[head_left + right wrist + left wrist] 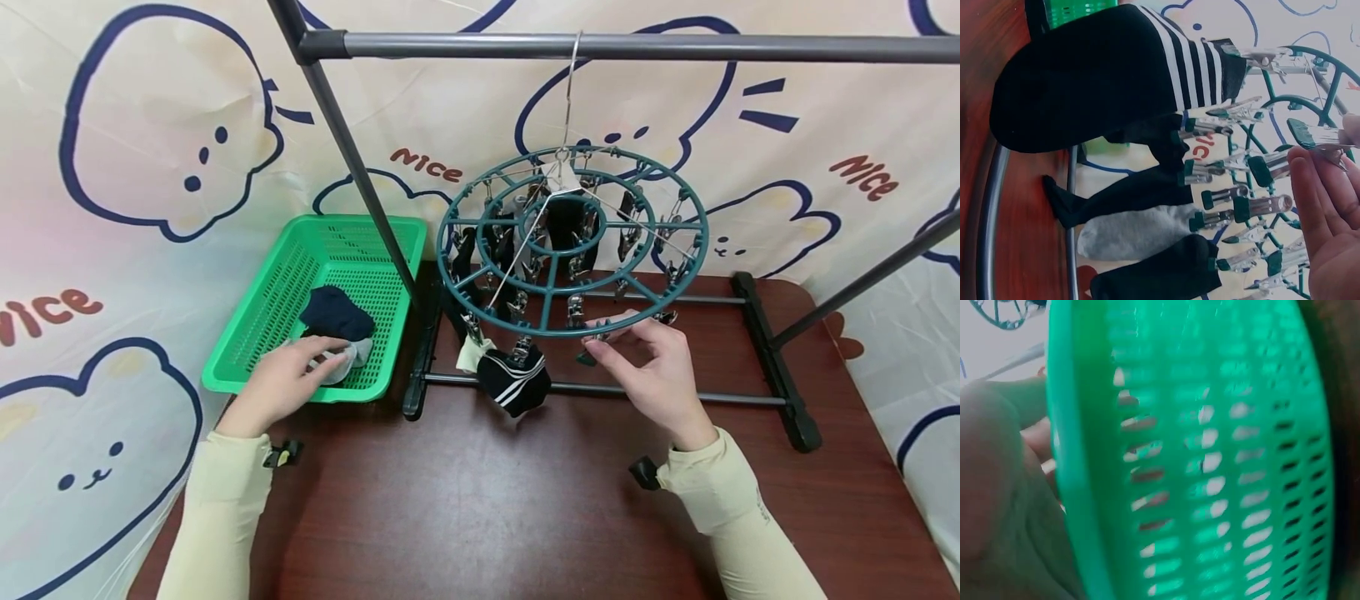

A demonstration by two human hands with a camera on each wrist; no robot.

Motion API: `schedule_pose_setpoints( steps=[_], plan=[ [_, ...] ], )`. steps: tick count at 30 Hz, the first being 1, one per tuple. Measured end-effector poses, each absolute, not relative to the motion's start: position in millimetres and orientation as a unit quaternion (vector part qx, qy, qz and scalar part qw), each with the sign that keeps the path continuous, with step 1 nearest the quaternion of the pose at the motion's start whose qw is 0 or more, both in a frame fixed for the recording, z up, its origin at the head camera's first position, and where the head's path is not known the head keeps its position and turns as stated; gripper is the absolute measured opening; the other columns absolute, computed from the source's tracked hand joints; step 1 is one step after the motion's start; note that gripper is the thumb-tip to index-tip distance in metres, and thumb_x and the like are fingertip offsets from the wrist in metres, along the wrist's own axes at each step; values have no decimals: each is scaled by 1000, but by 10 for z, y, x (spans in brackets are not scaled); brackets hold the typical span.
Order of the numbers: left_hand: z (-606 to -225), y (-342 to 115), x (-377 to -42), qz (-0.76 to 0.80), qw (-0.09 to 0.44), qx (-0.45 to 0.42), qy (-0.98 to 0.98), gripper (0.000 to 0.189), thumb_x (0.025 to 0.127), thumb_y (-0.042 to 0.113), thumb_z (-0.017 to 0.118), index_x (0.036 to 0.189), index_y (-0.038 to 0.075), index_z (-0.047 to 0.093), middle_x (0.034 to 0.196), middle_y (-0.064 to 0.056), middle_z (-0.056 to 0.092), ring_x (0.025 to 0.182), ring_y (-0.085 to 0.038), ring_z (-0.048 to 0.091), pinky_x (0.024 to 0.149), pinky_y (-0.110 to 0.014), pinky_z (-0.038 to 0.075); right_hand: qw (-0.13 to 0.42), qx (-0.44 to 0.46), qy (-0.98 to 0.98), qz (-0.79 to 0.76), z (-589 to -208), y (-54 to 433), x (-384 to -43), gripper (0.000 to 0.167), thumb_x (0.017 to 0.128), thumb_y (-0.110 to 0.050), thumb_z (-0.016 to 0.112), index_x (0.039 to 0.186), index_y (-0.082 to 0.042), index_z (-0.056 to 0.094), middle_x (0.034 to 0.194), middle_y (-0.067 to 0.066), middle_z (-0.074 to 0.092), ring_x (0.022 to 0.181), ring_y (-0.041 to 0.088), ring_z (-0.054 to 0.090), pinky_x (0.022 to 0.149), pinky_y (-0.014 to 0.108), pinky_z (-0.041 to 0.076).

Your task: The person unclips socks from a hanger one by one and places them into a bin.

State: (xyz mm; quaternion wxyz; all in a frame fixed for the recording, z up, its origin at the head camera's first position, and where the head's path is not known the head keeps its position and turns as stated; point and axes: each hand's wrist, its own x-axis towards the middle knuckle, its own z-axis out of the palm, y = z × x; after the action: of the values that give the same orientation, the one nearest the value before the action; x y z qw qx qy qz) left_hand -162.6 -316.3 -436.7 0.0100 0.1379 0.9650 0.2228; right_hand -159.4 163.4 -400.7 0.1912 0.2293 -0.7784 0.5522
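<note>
My left hand (288,379) reaches over the near wall of the green basket (262,292), its fingers at a grey sock (358,357). A gap shows between thumb and fingers; in the left wrist view the basket wall partly hides them. Beside the grey sock lies a navy sock (335,312). At the front of the round hanger (551,291), my right hand (660,367) pinches a metal clip (1319,135) with a green tip. A black sock with white stripes (1085,78) hangs from a clip left of that hand.
The hanger hooks onto a grey rail (465,45) of a standing rack. More socks hang around it, including a grey sock (1135,232) and several dark ones. The rack's feet (776,362) stand on the brown table (487,517); a patterned cloth (150,292) hangs behind.
</note>
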Motion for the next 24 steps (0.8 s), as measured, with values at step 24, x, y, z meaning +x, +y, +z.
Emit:
schedule_pose_setpoints(
  steps=[24],
  plan=[
    [-4566,-2912,-1553,162,-7,191,968,23,108,31,55,102,26,76,83,12,68,85,-13,67,72,-39,52,212,146,-795,550,-3978,2007,-1655,24,96,-2,71,120,0,72,113,-17,74,94,4,68,84,17,52]
  ],
)
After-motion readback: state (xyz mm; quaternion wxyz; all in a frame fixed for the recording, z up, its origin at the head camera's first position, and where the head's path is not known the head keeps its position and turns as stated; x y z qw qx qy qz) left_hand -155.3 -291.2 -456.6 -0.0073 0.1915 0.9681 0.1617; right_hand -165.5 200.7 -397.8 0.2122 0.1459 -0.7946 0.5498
